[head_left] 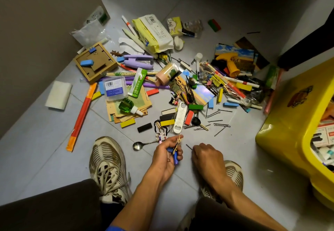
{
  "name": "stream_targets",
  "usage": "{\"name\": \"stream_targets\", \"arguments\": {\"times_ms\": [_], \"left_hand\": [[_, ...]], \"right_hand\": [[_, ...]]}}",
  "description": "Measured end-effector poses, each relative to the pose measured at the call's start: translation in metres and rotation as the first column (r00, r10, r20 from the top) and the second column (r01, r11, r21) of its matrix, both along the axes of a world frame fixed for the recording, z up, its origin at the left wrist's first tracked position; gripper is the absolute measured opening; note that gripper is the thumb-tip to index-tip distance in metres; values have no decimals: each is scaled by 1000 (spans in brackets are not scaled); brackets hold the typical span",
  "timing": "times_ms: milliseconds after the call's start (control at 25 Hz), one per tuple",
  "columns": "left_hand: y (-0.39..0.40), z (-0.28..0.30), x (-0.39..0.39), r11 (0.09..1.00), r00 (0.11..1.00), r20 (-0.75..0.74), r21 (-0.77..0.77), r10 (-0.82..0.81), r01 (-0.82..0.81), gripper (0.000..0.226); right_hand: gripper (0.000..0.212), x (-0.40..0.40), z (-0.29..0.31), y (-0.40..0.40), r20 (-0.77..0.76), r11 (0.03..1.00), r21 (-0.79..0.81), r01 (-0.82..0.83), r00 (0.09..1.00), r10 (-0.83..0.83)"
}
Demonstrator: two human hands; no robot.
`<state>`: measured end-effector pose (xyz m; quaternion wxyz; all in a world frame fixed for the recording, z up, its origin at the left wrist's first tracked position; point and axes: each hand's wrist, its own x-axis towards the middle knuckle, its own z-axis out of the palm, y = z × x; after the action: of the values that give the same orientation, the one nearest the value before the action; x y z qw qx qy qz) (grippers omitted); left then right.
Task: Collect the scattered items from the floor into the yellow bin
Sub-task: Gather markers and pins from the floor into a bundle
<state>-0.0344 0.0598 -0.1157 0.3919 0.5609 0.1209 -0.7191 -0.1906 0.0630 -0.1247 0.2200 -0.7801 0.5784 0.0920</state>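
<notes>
My left hand [167,155] clutched small clips; my right hand [206,155] pinched a hairpin [189,147] at six o'clock. Overfilling could spill clips short of the yellow bin [282,122].

The grey tiled floor [45,149] carried a scattered heap: a spoon [138,145], a white sponge [58,95], hairpins [219,124] and coloured blocks. The yellow bin [282,131] stood at its right.

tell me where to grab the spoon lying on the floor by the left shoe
Take the spoon by its thin handle, coming from above and pinching across its width. The bowl lies flat near the shoe, wide and shallow with little to pinch, and the handle's far end runs under the keychain charms, so the bare middle stretch looks easiest. Both hands are busy now.
</notes>
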Motion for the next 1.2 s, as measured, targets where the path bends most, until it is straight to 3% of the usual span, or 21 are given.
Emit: {"name": "stream_targets", "arguments": {"times_ms": [80, 200, 240, 320, 360, 400, 480, 600, 720, 800, 880, 960, 1080, 1200], "left_hand": [[-1, 2, -1, 999, 999, -18, 0, 32, -32, 25], [-3, 3, 0, 998, 998, -13, -11, 61, -61, 27], [-5, 2, 1, 998, 997, -17, -12, 69, -70, 36], [-10, -1, -2, 996, 996, -17, -18, 82, -82, 46], [-13, -3, -5, 996, 996, -8, -19, 84, -84, 46], [-16, -3, -9, 995, 995, -11, -14, 95, -95, 46], [-21, -3, -17, 992, 992, -41, -2, 123, -123, 44], [-26, 1, -18, 991, 989, -54, 6, 137, -137, 44], [-26, 2, -9, 989, 989, -12, 0, 148, -148, 42], [-27, 0, -4, 986, 986, 18, -13, 164, -164, 40], [-31, -3, -5, 979, 979, 13, -31, 204, -203, 42], [-38, -4, -9, 963, 963, -9, -34, 268, -268, 47], [-43, -3, -8, 952, 953, -25, -52, 302, -302, 45], [-41, 0, 3, 959, 960, -13, -45, 279, -279, 38]], "right_hand": [[4, 8, -1, -5, -86, 995, -46, -91, 992, 87], [15, 17, 4, -25, -63, 997, 37, 71, 996, -68], [15, 18, 11, -32, 53, 972, 97, 216, 974, -222], [15, 16, 28, -38, 357, 845, 312, 434, 771, -528], [16, 15, 36, -38, 472, 827, 359, 432, 681, -560], [17, 15, 42, -37, 534, 843, 365, 396, 652, -538], [16, 13, 42, -36, 526, 899, 250, 360, 728, -438], [23, 5, 18, -58, 214, 912, 7, 410, 890, -402], [21, 0, 2, -77, -58, 939, 6, 343, 938, -342], [19, 3, 4, -79, 20, 930, -25, 367, 930, -366], [14, 12, 18, -70, 288, 922, -11, 387, 884, -368], [16, 23, 33, -55, 451, 954, 48, 297, 845, -286], [24, 28, 32, -58, 446, 940, 49, 337, 835, -323], [21, 34, 13, -88, 277, 906, 33, 422, 867, -415]]}}
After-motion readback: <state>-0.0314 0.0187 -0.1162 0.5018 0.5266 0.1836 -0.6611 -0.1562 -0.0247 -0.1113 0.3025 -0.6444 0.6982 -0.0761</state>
